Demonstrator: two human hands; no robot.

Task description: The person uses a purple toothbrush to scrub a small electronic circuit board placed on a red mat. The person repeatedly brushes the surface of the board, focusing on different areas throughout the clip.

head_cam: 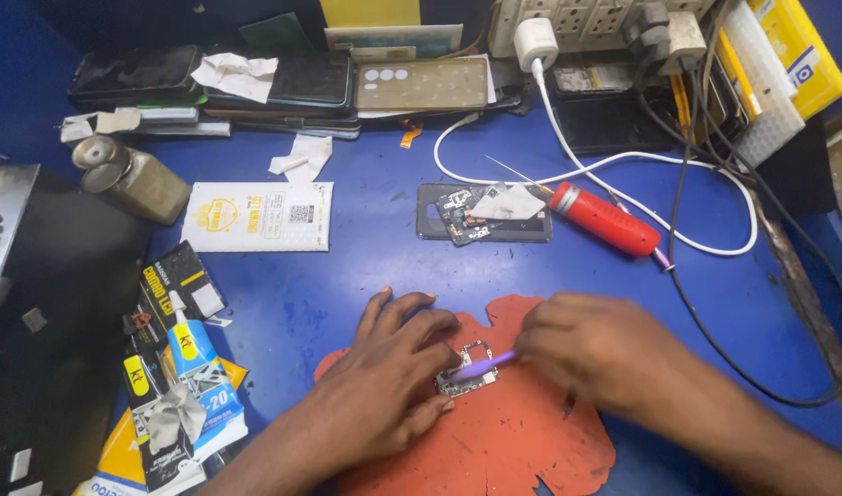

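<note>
The small circuit board [467, 366] lies on the torn orange work mat [522, 441] at 6 o'clock on the blue desk [347, 276].

**Hands**
- Left hand [389, 377]: laid flat on the mat, fingers [412, 317] together and pressed on the left edge of the board, pinning it down.
- Right hand [591, 354]: fingers clamped on a purple-handled tool [483, 366], whose tip touches the board's upper face. The tip type cannot be told.

**Progress, as judged**
- The board is out of its housing and bare on the mat, so removal appears complete.
- Work on the board surface appears to be in hand.
- An opened phone body [483, 216] lies at 12 o'clock with a second board and a white scrap on it; reassembly appears not yet done.

**Count of items**
- Circuit boards: two (one on the mat, one on the phone body).
- Red-handled tool [604, 219]: one, at 1 o'clock, just beside the phone body.
- White charger plug [535, 41] with white cable [623, 165]: one, at 12 o'clock in the power strip.
- Metal solvent bottle [131, 176]: one, at 10 o'clock.
- White flat packet [257, 217]: one, at 11 o'clock.
- Glue tubes and packets [177, 367]: a heap at 8 o'clock, count not clear.
- Stacked phones [255, 83]: several at 11 o'clock, count not clear.
</note>
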